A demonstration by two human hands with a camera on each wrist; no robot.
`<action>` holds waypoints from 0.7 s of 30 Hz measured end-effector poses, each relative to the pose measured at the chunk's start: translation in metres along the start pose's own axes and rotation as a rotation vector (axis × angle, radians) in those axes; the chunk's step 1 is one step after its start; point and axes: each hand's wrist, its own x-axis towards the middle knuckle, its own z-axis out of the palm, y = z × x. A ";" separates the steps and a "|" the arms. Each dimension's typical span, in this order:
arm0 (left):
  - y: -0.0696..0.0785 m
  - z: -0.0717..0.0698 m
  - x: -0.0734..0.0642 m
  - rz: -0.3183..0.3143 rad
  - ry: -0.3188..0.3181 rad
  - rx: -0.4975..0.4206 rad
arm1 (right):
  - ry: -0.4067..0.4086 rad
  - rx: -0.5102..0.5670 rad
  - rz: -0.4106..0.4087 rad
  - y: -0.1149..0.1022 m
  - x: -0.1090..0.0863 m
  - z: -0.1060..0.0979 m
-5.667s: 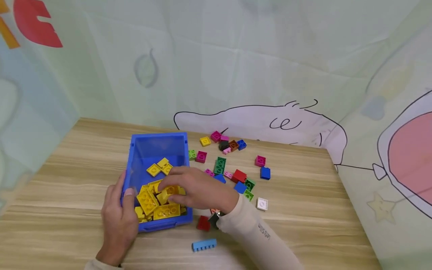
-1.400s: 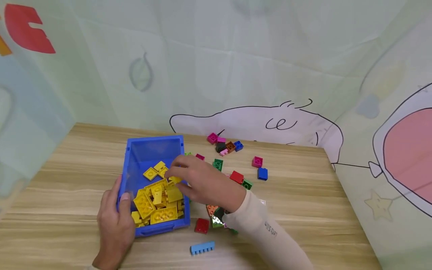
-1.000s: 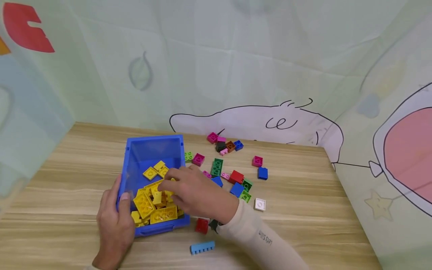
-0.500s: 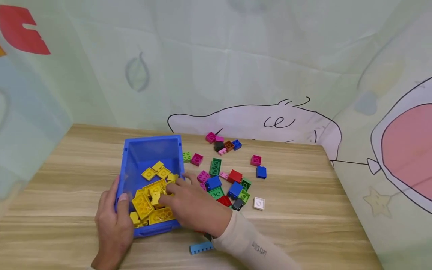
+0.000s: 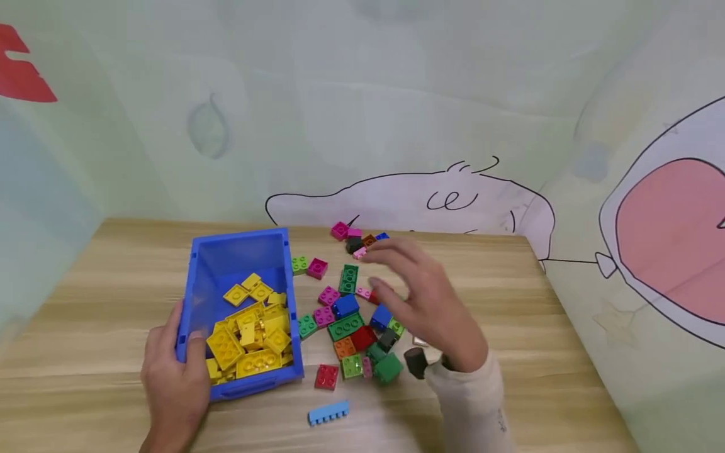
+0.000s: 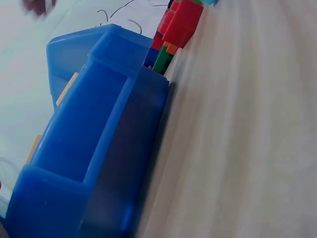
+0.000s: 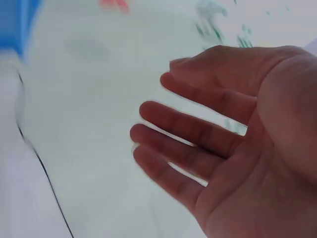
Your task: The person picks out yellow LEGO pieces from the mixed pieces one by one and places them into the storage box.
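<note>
My left hand (image 5: 175, 377) grips the left wall of a blue plastic bin (image 5: 257, 385), its thumb over the rim. Inside, yellow toy building bricks (image 5: 257, 362) are heaped toward the near end, with a few small ones farther back. To the right of the bin, my right hand (image 5: 433, 299) is raised over the loose coloured bricks. Its fingers are spread and slightly bent, and the bare palm in the right wrist view shows nothing held. In the left wrist view, the bin's outer side (image 6: 133, 134) fills the left, with a red brick (image 6: 183, 22) beyond.
Mixed bricks lie scattered right of the bin, among them a dark green one (image 5: 345, 327), a red one (image 5: 326, 376) and a light blue one (image 5: 328, 413) nearest me. A small cluster with a magenta brick (image 5: 340, 231) sits by the back wall (image 5: 340, 126).
A loose yellow brick at the back of the table is gone. My right hand pinched a yellow brick over the bin, reached into the heap, then came out rightward, unladen. My left hand kept its grip.
</note>
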 end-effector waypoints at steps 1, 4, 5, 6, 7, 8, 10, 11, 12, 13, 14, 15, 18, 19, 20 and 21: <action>-0.002 -0.002 0.002 -0.013 0.002 0.008 | 0.057 -0.017 0.029 0.005 -0.005 -0.011; -0.010 -0.009 0.010 -0.047 0.010 0.029 | 0.194 -0.079 0.106 0.016 -0.019 -0.038; -0.013 -0.011 0.014 -0.055 0.013 0.037 | 0.223 -0.098 0.124 0.018 -0.023 -0.044; -0.016 -0.014 0.017 -0.056 0.017 0.038 | 0.247 -0.109 0.145 0.020 -0.027 -0.049; -0.020 -0.015 0.020 -0.053 0.023 0.038 | 0.263 -0.120 0.165 0.020 -0.031 -0.053; -0.023 -0.017 0.024 -0.051 0.025 0.046 | 0.278 -0.130 0.180 0.021 -0.033 -0.056; -0.029 -0.018 0.030 -0.032 0.036 0.049 | 0.297 -0.141 0.205 0.020 -0.036 -0.059; -0.031 -0.018 0.032 -0.032 0.035 0.054 | 0.302 -0.138 0.211 0.020 -0.037 -0.059; -0.033 -0.017 0.034 -0.031 0.032 0.058 | 0.305 -0.133 0.219 0.020 -0.038 -0.059; -0.035 -0.016 0.035 -0.031 0.029 0.058 | 0.300 -0.133 0.224 0.020 -0.039 -0.060; -0.036 -0.015 0.036 -0.033 0.029 0.063 | 0.295 -0.129 0.221 0.020 -0.039 -0.060; -0.038 -0.014 0.036 -0.032 0.031 0.059 | 0.284 -0.124 0.217 0.019 -0.039 -0.059; -0.042 -0.011 0.038 -0.040 0.025 0.066 | 0.237 -0.114 0.210 0.019 -0.038 -0.058; -0.043 -0.011 0.039 -0.043 0.022 0.069 | 0.219 -0.115 0.214 0.019 -0.038 -0.057; -0.043 -0.011 0.039 -0.052 0.012 0.072 | 0.201 -0.117 0.222 0.019 -0.038 -0.056; -0.043 -0.012 0.039 -0.064 -0.002 0.078 | 0.181 -0.124 0.235 0.019 -0.038 -0.055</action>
